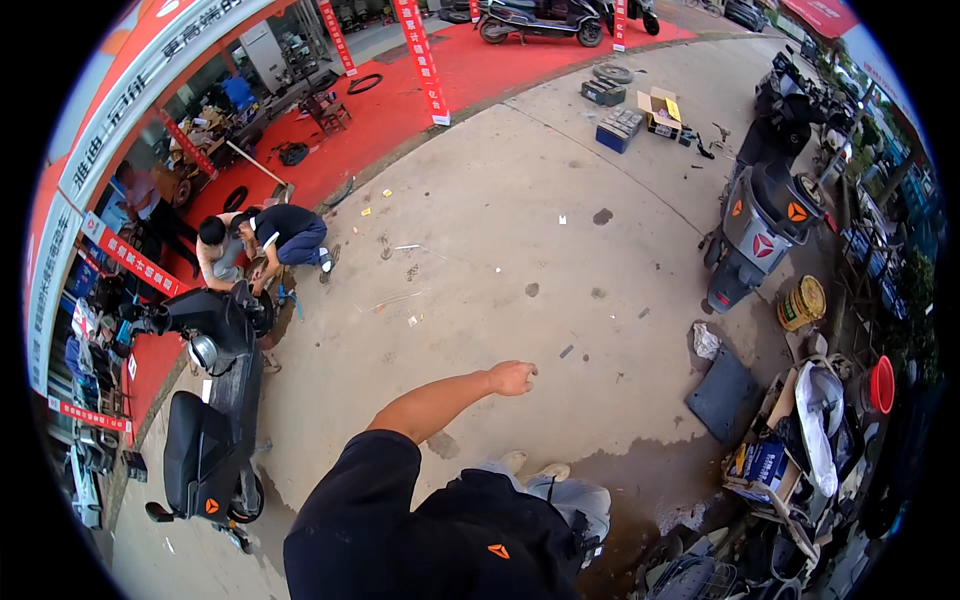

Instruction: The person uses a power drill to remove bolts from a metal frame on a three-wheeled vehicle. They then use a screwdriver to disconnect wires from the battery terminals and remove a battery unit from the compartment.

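Note:
My left hand (513,378) is held out in front of me over the concrete, at the end of a bare forearm below a black short sleeve. Its fingers are curled in, and nothing shows in them. It touches nothing. Below it on the ground I see my light-coloured shoes (553,471). My right hand is out of sight. The nearest thing to my left hand is a small dark scrap (566,351) lying on the ground.
A black scooter (215,420) stands at left, with two people (285,240) crouched by its front wheel. At right are a grey scooter (757,235), a yellow bucket (802,303), a dark mat (724,393) and a scrap heap with a red basin (881,385). Batteries (619,130) sit farther off.

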A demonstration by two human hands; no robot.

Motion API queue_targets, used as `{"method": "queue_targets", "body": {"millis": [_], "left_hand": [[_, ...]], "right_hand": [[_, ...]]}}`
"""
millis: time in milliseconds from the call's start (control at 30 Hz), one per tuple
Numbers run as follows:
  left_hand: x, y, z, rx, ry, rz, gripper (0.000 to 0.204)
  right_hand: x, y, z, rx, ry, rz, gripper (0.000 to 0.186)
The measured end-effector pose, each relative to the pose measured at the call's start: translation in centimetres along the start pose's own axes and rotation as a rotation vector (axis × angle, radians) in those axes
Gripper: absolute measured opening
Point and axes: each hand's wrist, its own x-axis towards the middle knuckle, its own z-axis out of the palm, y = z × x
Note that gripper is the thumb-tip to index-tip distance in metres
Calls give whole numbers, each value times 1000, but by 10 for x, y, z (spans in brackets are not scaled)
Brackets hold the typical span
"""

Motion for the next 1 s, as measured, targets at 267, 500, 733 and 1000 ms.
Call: {"method": "queue_targets", "body": {"millis": [267,500,733,1000], "left_hand": [[197,18,12,-480,181,-434,44],[231,138,64,214,-721,-192,42],[508,225,68,24,-616,-292,38],[884,627,55,136,-321,111,42]], "right_hand": [[-30,-296,110,-146,-24,-418,25],[-91,-577,148,48,-101,-927,35],[-17,-704,74,470,-4,-575,29],[26,-866,-44,849,55,-448,35]]}}
